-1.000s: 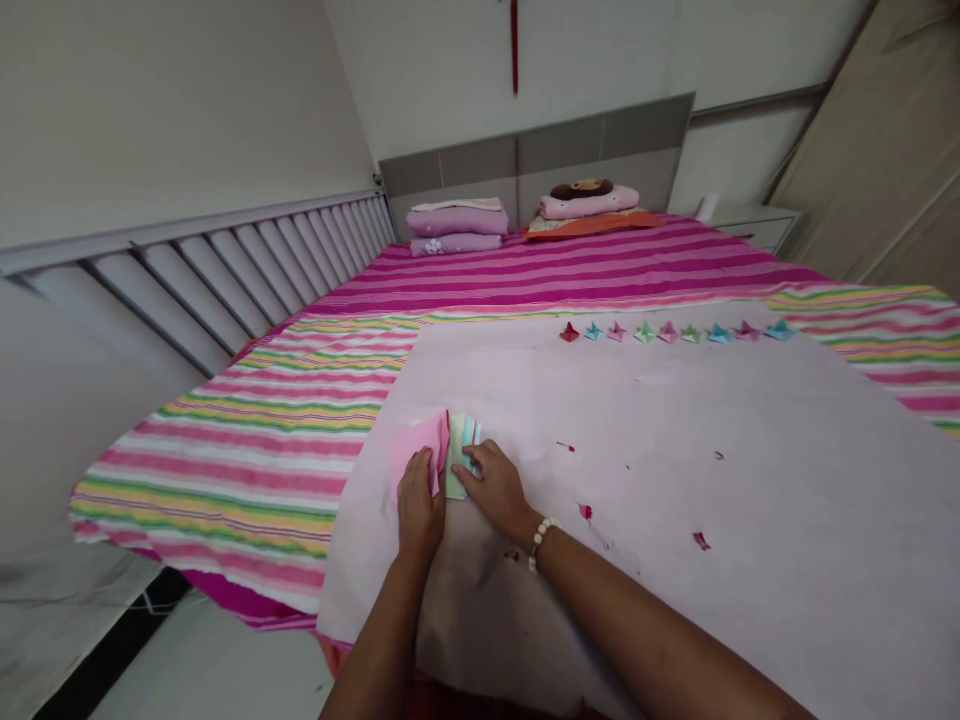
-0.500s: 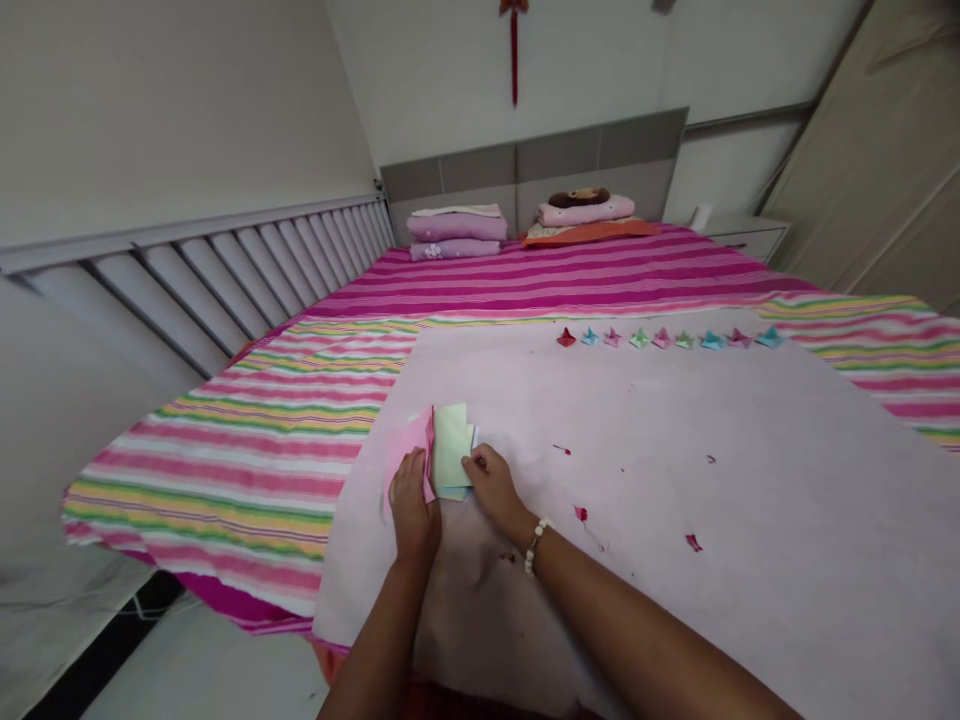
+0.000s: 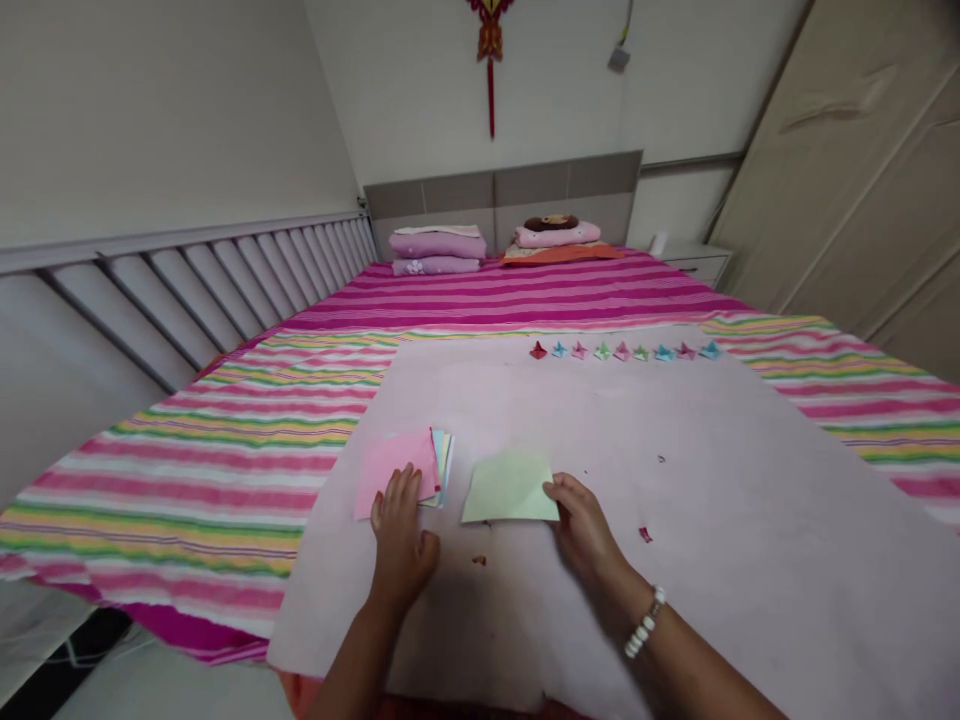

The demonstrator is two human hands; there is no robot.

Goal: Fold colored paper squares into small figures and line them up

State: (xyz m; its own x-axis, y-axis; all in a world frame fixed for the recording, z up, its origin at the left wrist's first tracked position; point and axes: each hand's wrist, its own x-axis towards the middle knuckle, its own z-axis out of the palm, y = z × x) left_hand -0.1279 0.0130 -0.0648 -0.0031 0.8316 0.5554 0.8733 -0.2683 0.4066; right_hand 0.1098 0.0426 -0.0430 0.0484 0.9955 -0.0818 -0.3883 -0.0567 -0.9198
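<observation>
My left hand (image 3: 401, 535) lies flat, fingers spread, on the near edge of a small stack of coloured paper squares (image 3: 397, 465) with a pink sheet on top. A single light green paper square (image 3: 510, 486) lies to the right of the stack. My right hand (image 3: 586, 528) pinches that sheet's right corner between thumb and fingers. Both rest on a big pale pink sheet (image 3: 675, 470) spread over the bed.
A row of several small folded paper shapes (image 3: 622, 351) lies at the pale sheet's far edge. Small paper scraps (image 3: 645, 534) dot it. Striped bedding (image 3: 247, 420) lies beneath; folded blankets (image 3: 436, 248) and pillows (image 3: 559, 235) sit by the headboard. Slatted rail at left, wardrobe at right.
My right hand has drawn the green sheet out of the stack and moved it to the right. The left hand stayed on the stack. The camera tilted up and shifted.
</observation>
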